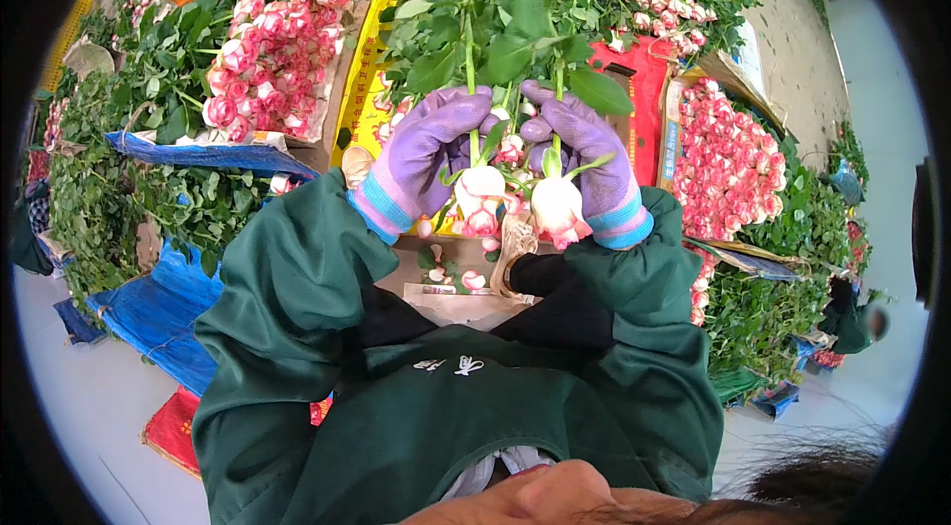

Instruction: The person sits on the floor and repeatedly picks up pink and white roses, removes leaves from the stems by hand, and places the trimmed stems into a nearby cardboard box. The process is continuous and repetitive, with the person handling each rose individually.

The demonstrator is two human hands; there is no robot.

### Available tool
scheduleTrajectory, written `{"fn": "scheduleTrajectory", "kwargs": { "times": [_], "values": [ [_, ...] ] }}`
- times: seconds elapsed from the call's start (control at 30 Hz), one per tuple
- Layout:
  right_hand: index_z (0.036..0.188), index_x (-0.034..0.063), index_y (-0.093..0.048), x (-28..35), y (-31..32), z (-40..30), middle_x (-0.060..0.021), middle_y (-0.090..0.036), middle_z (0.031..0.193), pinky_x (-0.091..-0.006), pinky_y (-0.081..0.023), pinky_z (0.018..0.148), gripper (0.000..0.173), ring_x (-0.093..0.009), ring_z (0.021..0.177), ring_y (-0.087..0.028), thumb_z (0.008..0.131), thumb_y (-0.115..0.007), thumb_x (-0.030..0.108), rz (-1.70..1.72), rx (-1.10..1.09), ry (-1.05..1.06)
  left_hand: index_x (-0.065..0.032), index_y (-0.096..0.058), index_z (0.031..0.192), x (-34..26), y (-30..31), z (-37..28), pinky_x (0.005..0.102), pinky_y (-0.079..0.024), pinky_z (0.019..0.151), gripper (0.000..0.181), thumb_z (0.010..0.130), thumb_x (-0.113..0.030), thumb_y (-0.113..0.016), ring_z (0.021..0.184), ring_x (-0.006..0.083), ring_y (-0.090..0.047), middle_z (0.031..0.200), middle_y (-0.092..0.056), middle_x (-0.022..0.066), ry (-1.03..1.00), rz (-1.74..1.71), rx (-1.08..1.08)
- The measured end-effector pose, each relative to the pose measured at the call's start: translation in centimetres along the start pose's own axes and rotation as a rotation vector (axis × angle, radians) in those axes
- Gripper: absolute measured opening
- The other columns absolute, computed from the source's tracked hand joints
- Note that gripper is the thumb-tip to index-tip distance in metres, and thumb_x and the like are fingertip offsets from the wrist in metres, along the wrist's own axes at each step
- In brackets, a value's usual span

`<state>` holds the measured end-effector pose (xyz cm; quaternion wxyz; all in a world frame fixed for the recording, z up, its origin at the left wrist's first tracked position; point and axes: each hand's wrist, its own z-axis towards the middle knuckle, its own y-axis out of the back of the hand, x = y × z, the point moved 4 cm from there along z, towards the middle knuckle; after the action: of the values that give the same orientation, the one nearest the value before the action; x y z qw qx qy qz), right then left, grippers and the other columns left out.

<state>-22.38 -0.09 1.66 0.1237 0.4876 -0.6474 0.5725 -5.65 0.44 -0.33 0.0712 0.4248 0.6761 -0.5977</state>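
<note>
Both my hands wear purple gloves with blue and pink striped cuffs. My left hand [446,139] is closed around the green stem of a white rose with pink petal edges [480,196], whose bloom hangs towards me. Beside it, my right hand [583,142] grips the stem of a second white and pink rose [559,209], also bloom down. The leafy upper stems [520,20] reach away from me, over a yellow printed sack [365,57] with more roses and greenery on it. Some fingertips are hidden behind stems and leaves.
Bundled pink and white roses [275,57] lie at the left beside a blue woven sheet [171,309]. More roses [728,161] are stacked at the right, near a red sack [646,94]. Loose petals [473,279] lie close to my body. Another person [854,324] is at the far right.
</note>
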Motion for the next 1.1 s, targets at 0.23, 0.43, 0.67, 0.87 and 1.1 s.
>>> {"fn": "scheduleTrajectory", "kwargs": {
  "times": [0.23,0.43,0.67,0.87,1.1],
  "values": [
    [0.126,-0.0009,-0.048,-0.1,0.1,-0.2,-0.0076,-0.067,0.088,-0.0236,-0.052,0.059,0.037,-0.013,0.068,-0.064,0.093,-0.054,0.016,0.025,-0.040,-0.057,-0.0079,-0.054,0.106,0.3,-0.4,0.1,0.0225,-0.049,0.057,0.022,0.090,-0.020,-0.061,0.069,0.0090,-0.055,0.086,-0.056,-0.0001,0.009,-0.051,-0.024],
    [0.128,0.0012,-0.048,-0.7,0.0,0.1,-0.0075,-0.067,0.091,-0.0236,-0.053,0.060,0.038,-0.013,0.069,-0.064,0.094,-0.053,0.017,0.046,-0.037,-0.099,-0.0072,-0.054,0.109,0.2,-0.2,0.1,0.0241,-0.050,0.058,0.024,0.089,-0.020,-0.062,0.068,0.0096,-0.057,0.087,-0.058,0.0013,0.013,-0.069,-0.006],
    [0.131,-0.0002,-0.046,-1.0,0.7,0.1,-0.0052,-0.067,0.092,-0.0235,-0.054,0.063,0.042,-0.011,0.070,-0.062,0.094,-0.053,0.018,0.023,-0.048,-0.086,-0.0065,-0.055,0.110,0.2,-0.1,0.2,0.0236,-0.051,0.063,0.024,0.089,-0.015,-0.062,0.075,0.0103,-0.059,0.089,-0.060,0.0022,0.018,-0.116,0.025],
    [0.131,-0.0018,-0.046,-1.0,1.1,0.4,-0.0052,-0.065,0.093,-0.0221,-0.052,0.065,0.041,-0.010,0.071,-0.061,0.095,-0.051,0.016,0.014,0.003,-0.048,-0.0046,-0.055,0.108,-0.3,-0.3,-0.1,0.0231,-0.050,0.066,0.023,0.089,-0.015,-0.063,0.077,0.0090,-0.058,0.087,-0.059,0.0019,-0.020,-0.100,0.054],
    [0.139,-0.0013,-0.034,-0.1,1.2,0.0,-0.0030,-0.058,0.092,-0.0196,-0.050,0.063,0.048,-0.010,0.075,-0.057,0.095,-0.050,0.012,0.033,-0.002,0.000,-0.0031,-0.056,0.095,-0.5,-0.6,0.0,0.0188,-0.050,0.048,0.016,0.091,-0.018,-0.060,0.058,0.0096,-0.063,0.076,-0.062,0.0042,-0.074,-0.046,-0.013]
  ]
}}
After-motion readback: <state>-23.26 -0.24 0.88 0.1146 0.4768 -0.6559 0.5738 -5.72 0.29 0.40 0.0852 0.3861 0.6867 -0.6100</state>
